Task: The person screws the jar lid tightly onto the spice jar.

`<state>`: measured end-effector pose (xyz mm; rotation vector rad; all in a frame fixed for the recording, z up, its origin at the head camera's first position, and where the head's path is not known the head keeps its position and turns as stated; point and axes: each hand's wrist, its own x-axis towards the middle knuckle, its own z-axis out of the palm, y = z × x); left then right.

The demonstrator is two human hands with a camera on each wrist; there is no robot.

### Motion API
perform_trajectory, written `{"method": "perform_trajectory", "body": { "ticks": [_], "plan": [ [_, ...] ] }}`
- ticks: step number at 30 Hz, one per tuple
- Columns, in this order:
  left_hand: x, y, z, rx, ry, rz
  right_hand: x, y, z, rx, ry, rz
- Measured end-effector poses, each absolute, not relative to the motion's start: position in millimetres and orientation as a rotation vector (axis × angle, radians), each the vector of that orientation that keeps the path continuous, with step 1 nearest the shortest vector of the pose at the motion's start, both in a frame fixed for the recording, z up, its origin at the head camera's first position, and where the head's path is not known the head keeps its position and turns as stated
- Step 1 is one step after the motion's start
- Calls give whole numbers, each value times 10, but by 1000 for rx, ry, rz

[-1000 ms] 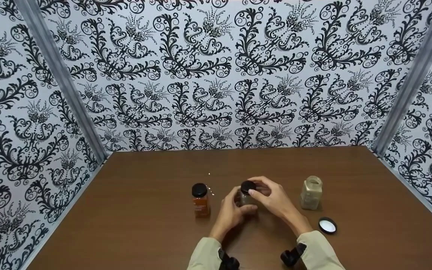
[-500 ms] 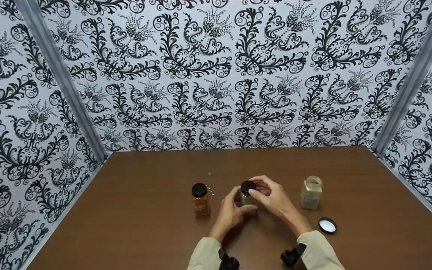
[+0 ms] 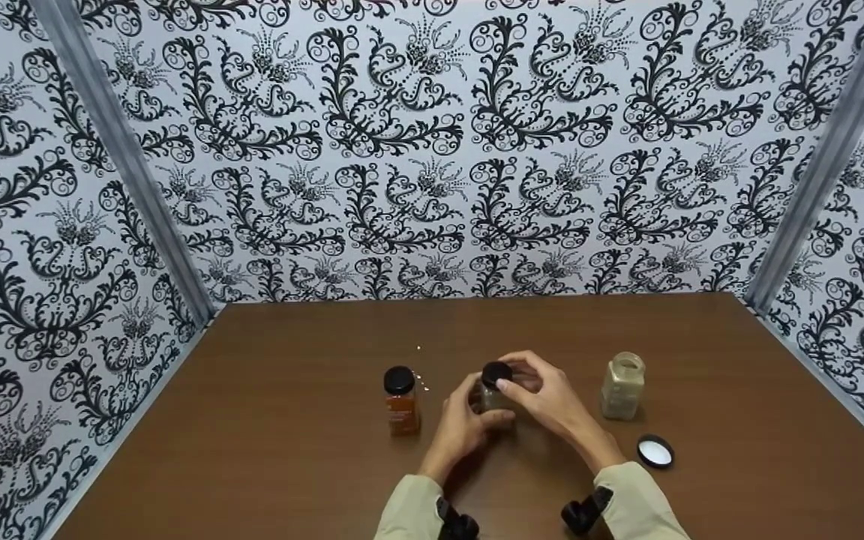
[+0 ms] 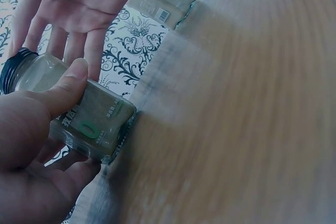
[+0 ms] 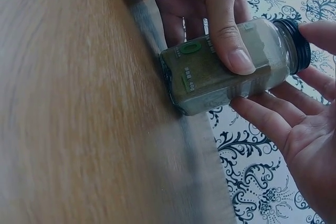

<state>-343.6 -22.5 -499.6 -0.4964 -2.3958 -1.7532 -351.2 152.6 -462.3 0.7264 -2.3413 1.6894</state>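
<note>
A square clear spice jar [image 5: 199,82] with grey-brown powder inside stands upright on the table in the head view. Its black lid [image 3: 496,372] sits on top. My left hand [image 3: 462,427] grips the jar's body, thumb across the near side, as the left wrist view also shows. With thumb and fingers my right hand [image 3: 548,394] pinches the lid from the right. In the right wrist view, some of that hand's other fingers reach along beneath the jar's side. Green and white print marks the jar [image 4: 105,111]; whether the lid is threaded tight cannot be seen.
Left of the hands stands a black-lidded jar of orange-red spice [image 3: 402,412], near a few white crumbs [image 3: 423,380]. A lidless jar of pale powder [image 3: 622,390] is at the right, its likely black lid [image 3: 655,451] lying white side up. Patterned walls [image 3: 417,187] border the brown table [image 3: 289,390].
My right fingers have shifted very slightly at the lid. The left hand, the jar it holds and the other things look the same.
</note>
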Motion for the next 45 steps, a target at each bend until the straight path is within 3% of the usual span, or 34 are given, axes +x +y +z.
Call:
{"method": "perform_trajectory", "body": {
  "ticks": [45],
  "plan": [
    [-3405,-227,-4976,-529,-2354,-1815,-3519,1531,-4637,776,-2303,1699]
  ]
}}
